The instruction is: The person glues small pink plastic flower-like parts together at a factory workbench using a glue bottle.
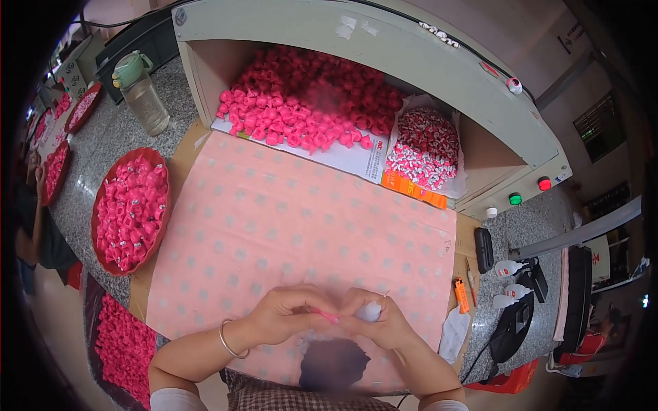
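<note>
From up here I see my left hand (pixel 284 315) and right hand (pixel 377 318) brought together low over the pink dotted sheet (pixel 301 212) that covers the table (pixel 110 137); the left fingers (pixel 312 308) are pinched closed on a thin pink strip (pixel 327 316), and the right hand is curled shut around a small white rounded piece (pixel 370 312), perhaps a bulb-shaped tip, though the view is too small for me to be sure; the strip lies between the two hands, its long axis running nearly level, sloping slightly down toward my right, with its free end pointing at the white piece and almost touching it. To do this well, I judge the pinch should stay close to the strip's end so it cannot bend, and both wrists should rest steady on the sheet. A red tray (pixel 103 205) of pink pieces sits well off to my left; a heap of pink pieces (pixel 308 103) fills the open box (pixel 356 41) ahead.
</note>
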